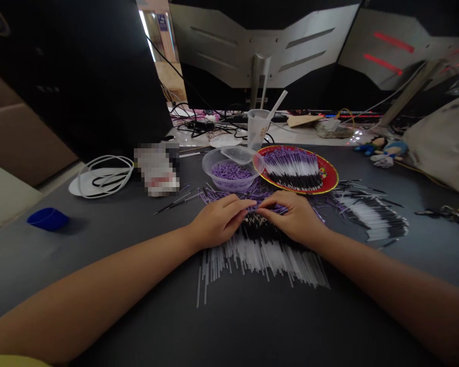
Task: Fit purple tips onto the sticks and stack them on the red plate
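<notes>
My left hand (222, 220) and my right hand (295, 216) meet at the fingertips over a pile on the desk. Both are closed in a pinch; what they hold is too small to make out. Under them lies a thick layer of pen refills (268, 255), clear tubes toward me and black ends with pale tips away. Small purple stick-like pieces (210, 196) are scattered just beyond my fingers. A clear plastic bowl (208, 171) behind holds more of these. On a red plate (332, 176) lie rows of refills with purple ends.
More refills (380, 216) lie to the right, near keys (449, 211) and small dolls (384, 150). A clear cup (255, 130) with a straw stands behind the bowl. Left are a coiled white cable (130, 171) and a blue oval object (48, 219). Monitors (222, 43) stand behind.
</notes>
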A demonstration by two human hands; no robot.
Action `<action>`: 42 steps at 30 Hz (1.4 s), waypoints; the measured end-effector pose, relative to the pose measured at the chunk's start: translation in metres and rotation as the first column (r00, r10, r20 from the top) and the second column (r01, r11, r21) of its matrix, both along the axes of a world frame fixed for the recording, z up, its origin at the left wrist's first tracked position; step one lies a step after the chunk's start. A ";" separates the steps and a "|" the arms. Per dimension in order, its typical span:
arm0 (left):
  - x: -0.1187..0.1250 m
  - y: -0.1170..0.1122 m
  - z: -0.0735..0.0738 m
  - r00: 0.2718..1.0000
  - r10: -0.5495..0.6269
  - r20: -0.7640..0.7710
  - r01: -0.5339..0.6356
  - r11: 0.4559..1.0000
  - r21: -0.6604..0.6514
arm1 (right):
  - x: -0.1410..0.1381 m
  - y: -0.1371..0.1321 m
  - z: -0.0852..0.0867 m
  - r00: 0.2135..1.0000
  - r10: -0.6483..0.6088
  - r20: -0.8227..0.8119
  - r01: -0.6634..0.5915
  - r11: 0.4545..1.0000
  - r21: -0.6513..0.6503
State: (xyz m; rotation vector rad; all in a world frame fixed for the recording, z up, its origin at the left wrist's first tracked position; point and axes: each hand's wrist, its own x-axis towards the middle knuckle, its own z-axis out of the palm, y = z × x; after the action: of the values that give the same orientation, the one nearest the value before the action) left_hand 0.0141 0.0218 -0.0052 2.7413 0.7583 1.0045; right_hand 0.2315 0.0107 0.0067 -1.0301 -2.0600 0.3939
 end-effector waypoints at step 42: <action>0.002 0.004 -0.002 0.994 0.096 0.052 -0.091 0.991 -0.095 | 0.135 0.110 -0.006 0.679 -0.652 0.338 0.697 0.717 -0.018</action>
State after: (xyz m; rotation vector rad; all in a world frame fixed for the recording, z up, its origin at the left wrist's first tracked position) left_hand 0.0161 0.0260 -0.0068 2.6087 0.9081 1.0328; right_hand 0.3665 0.1202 0.0010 -1.9575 -1.7361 -0.0197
